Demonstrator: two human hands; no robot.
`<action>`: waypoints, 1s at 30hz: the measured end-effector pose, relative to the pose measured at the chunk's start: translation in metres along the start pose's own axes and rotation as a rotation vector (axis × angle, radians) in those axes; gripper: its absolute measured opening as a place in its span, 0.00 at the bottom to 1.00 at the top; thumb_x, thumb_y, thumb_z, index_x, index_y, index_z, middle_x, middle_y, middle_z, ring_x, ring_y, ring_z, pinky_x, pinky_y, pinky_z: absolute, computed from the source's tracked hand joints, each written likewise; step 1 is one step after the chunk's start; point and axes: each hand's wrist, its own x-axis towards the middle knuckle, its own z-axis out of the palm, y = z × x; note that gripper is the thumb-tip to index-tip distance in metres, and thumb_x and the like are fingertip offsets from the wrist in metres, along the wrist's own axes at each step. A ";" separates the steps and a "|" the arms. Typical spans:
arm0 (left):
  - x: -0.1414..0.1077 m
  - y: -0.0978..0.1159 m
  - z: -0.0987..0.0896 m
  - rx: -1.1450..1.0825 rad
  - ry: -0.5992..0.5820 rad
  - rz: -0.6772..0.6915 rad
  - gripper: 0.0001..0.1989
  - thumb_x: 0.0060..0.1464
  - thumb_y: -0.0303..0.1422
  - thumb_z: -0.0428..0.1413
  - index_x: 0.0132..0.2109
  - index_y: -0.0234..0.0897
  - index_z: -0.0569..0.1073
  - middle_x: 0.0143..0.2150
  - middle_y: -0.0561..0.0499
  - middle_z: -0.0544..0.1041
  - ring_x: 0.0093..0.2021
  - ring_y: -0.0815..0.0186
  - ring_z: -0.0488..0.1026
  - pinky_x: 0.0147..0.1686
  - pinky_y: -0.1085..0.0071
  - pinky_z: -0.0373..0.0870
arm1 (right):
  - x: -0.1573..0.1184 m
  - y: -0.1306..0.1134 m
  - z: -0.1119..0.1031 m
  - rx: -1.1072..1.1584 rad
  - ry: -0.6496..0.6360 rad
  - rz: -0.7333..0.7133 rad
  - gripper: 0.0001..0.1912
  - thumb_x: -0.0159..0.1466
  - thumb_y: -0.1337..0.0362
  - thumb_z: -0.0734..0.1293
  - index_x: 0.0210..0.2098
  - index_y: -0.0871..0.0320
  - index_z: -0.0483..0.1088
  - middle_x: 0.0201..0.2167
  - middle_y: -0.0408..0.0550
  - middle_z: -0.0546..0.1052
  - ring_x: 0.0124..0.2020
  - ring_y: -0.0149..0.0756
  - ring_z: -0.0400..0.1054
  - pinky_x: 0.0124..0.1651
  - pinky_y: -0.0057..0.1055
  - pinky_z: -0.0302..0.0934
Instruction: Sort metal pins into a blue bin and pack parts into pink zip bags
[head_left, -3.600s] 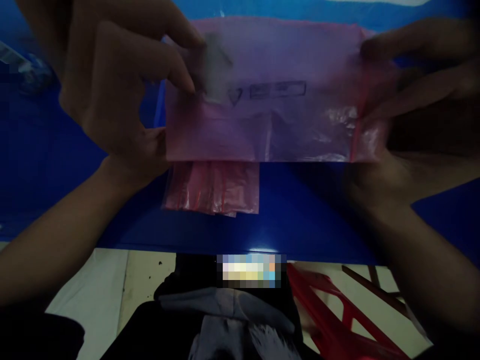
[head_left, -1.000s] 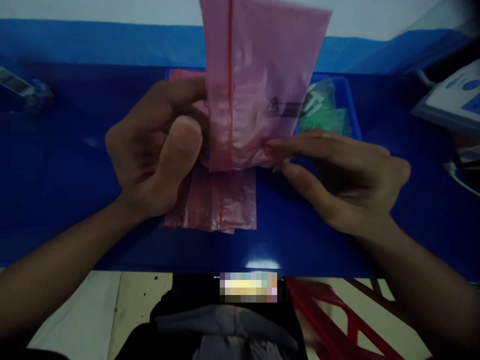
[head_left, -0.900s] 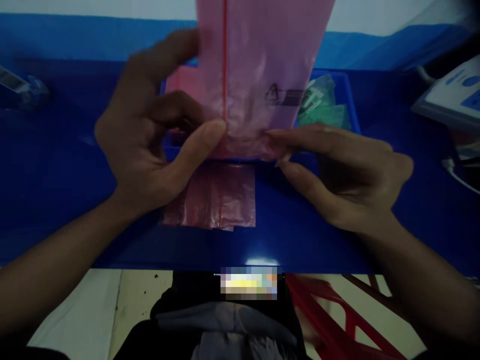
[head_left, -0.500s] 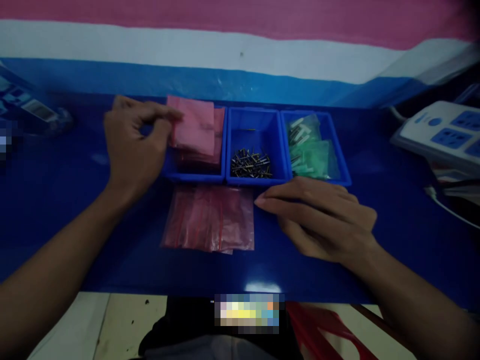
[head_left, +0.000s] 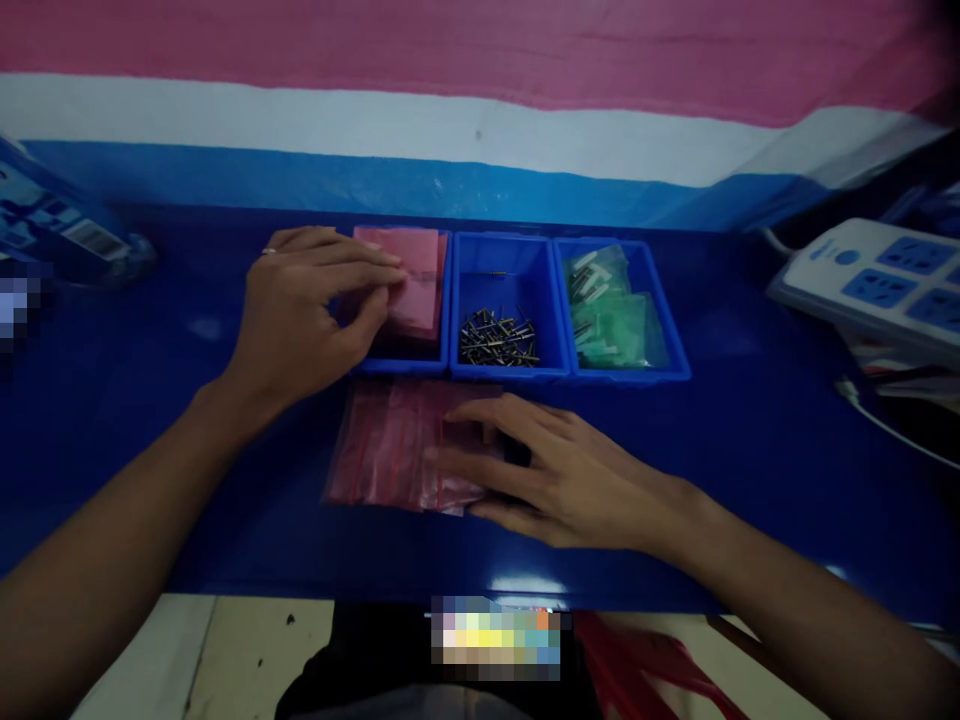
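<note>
My left hand is at the left blue bin, its thumb and fingertips on a pink sheet lying on the stack there. Over the right part of several overlapping pink zip bags on the table, my right hand has its fingers spread, with nothing seen in it. The middle bin holds many small metal pins. In the right bin lie green bags with pale pieces inside.
A white power strip and a cable are at the right. On the left lies a blue package with a barcode. The table's front edge runs below my hands, with a red object beneath it.
My left hand has lowered the pink sheet onto the stack in the left bin. My right hand has moved left over the pink bags, its fingers spreading. The view has shifted slightly.
</note>
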 end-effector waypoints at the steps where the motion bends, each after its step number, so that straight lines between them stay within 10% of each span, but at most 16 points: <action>1: 0.000 0.002 0.000 -0.001 -0.027 0.009 0.10 0.63 0.34 0.56 0.47 0.53 0.80 0.49 0.62 0.83 0.53 0.62 0.80 0.64 0.54 0.69 | 0.000 0.000 0.000 0.023 0.007 0.016 0.25 0.71 0.55 0.64 0.66 0.54 0.65 0.61 0.56 0.69 0.54 0.42 0.72 0.47 0.40 0.76; 7: 0.000 0.005 -0.004 0.002 -0.184 -0.047 0.14 0.64 0.44 0.54 0.55 0.56 0.77 0.63 0.62 0.75 0.65 0.58 0.71 0.71 0.50 0.62 | -0.004 0.003 -0.009 0.079 0.035 0.125 0.32 0.68 0.69 0.59 0.71 0.54 0.57 0.56 0.53 0.72 0.41 0.31 0.74 0.35 0.28 0.72; 12: 0.001 0.000 0.000 0.004 -0.335 -0.050 0.24 0.67 0.51 0.49 0.64 0.50 0.69 0.69 0.56 0.68 0.71 0.57 0.64 0.74 0.47 0.52 | -0.006 0.003 -0.010 0.006 0.194 0.098 0.22 0.65 0.73 0.60 0.55 0.57 0.75 0.40 0.46 0.81 0.31 0.29 0.75 0.30 0.26 0.67; 17: -0.001 0.013 -0.007 0.008 -0.101 0.098 0.22 0.67 0.47 0.52 0.63 0.46 0.71 0.68 0.55 0.69 0.70 0.58 0.63 0.73 0.51 0.54 | -0.003 -0.003 -0.025 0.107 0.495 0.166 0.17 0.61 0.77 0.63 0.42 0.57 0.80 0.42 0.44 0.84 0.34 0.29 0.77 0.33 0.27 0.71; 22: -0.015 0.053 -0.014 -0.634 -0.018 -0.089 0.26 0.66 0.60 0.46 0.57 0.54 0.77 0.58 0.59 0.76 0.61 0.57 0.75 0.58 0.55 0.78 | -0.004 -0.009 -0.036 0.269 0.693 0.200 0.21 0.63 0.77 0.63 0.45 0.49 0.81 0.42 0.32 0.84 0.29 0.26 0.74 0.26 0.27 0.67; 30: -0.019 0.054 -0.020 -0.393 -0.194 -0.105 0.35 0.47 0.54 0.67 0.62 0.61 0.71 0.54 0.59 0.76 0.61 0.48 0.75 0.57 0.47 0.78 | 0.001 -0.001 -0.027 0.387 0.912 0.363 0.21 0.65 0.67 0.65 0.54 0.46 0.79 0.55 0.38 0.80 0.58 0.50 0.73 0.59 0.47 0.73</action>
